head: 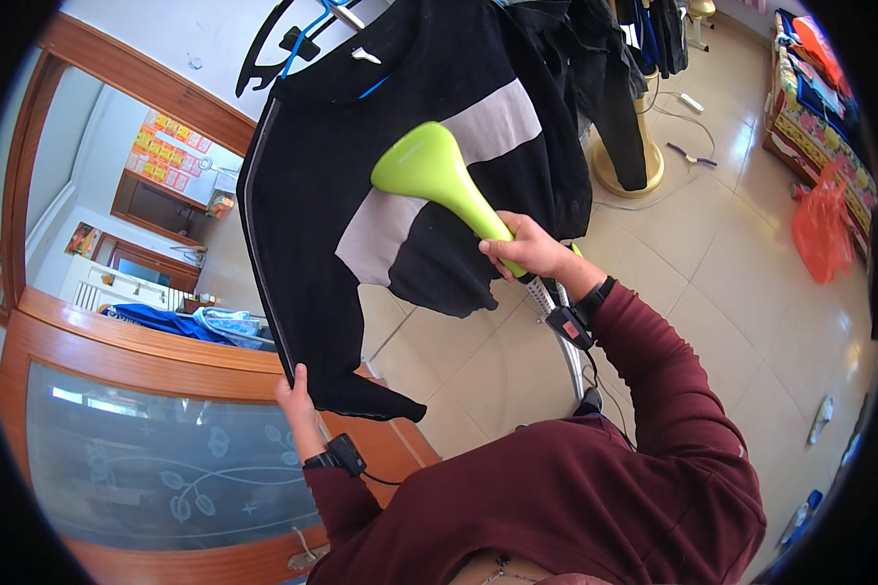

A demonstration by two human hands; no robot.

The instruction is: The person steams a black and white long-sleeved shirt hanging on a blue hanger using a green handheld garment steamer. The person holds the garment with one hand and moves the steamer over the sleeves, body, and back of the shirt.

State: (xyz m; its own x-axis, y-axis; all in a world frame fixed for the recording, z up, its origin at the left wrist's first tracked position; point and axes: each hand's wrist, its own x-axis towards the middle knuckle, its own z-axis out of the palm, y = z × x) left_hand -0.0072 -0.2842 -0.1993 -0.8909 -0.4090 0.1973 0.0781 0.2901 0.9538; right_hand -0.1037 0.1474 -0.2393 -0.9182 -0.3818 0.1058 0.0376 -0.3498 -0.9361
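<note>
A black long-sleeved top with a pale grey band across the chest hangs from a blue hanger. My right hand grips the handle of a lime-green garment steamer head. The steamer's wide head lies over the grey band; whether it touches the cloth I cannot tell. Lower left, my left hand pinches the outer edge of the top's sleeve and holds it out to the side. The cuff end of that sleeve folds toward the right. From the handle's base, a ribbed hose runs down.
A wooden door with a frosted glass panel stands at my left. More dark clothes hang behind the top, above a gold round stand base. Cables and a white power strip lie on the tiles. An orange plastic bag sits far right.
</note>
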